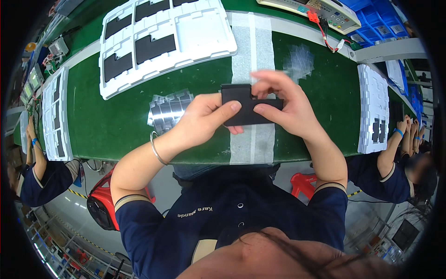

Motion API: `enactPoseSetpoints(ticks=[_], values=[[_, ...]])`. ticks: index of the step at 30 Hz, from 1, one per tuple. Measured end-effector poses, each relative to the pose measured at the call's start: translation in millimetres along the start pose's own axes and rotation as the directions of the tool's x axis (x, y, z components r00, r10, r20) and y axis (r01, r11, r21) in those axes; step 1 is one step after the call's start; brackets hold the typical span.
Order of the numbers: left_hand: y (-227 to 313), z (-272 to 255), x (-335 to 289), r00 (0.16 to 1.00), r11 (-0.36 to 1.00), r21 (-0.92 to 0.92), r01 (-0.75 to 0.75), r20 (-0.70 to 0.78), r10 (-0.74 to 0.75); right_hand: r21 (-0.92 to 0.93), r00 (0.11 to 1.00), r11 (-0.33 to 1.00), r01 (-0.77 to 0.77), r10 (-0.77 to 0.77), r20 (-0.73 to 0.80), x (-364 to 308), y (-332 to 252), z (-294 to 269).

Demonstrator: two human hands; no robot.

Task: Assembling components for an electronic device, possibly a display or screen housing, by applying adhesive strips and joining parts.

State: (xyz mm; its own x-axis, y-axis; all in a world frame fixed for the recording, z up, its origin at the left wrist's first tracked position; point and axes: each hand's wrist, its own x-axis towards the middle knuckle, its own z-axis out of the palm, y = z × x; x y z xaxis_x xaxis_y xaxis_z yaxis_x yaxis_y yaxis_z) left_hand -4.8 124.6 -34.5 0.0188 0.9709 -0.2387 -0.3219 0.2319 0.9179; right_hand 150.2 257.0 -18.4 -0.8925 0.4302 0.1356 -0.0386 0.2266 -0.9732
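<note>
Both hands hold a flat black L-shaped piece with a notch in its far right corner, above the green table. My left hand grips its left end, thumb on the top face and fingers underneath. My right hand pinches the right part, thumb pressed on the face, while its index finger lifts above the notch. Just left of my left hand lies a loose pile of clear and silvery film strips. Beyond the piece, a white moulded tray holds several similar black pieces in its compartments.
A pale tape strip crosses the green table. Clear film sheets lie right of it. A bench instrument with red clip leads stands far right, by blue bins. Tray stacks flank both sides, near co-workers.
</note>
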Motion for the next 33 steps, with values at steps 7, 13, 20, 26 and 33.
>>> enactPoseSetpoints(ticks=[7,13,20,26,33], values=[[0,-11,6,0.924,0.669,0.676,-0.309,0.049,0.378,-0.279,0.982,0.954,0.106,-0.145,-0.124,-3,-12,-27],[-8,-3,5,0.789,0.119,0.873,-0.472,0.358,0.5,-0.815,0.89,0.487,0.313,-0.45,0.073,5,1,-47],[-17,8,-8,0.89,0.062,0.93,-0.363,0.327,0.319,-0.881,0.935,0.325,0.344,-0.2,0.292,-20,2,-21],[-13,1,-4,0.912,0.046,0.924,-0.379,0.365,0.188,-0.806,0.956,0.54,0.242,0.008,0.293,-36,5,-40],[-9,-7,4,0.906,0.091,0.906,-0.414,0.401,0.136,-0.757,0.947,0.646,0.096,0.175,0.27,-20,20,-51]])
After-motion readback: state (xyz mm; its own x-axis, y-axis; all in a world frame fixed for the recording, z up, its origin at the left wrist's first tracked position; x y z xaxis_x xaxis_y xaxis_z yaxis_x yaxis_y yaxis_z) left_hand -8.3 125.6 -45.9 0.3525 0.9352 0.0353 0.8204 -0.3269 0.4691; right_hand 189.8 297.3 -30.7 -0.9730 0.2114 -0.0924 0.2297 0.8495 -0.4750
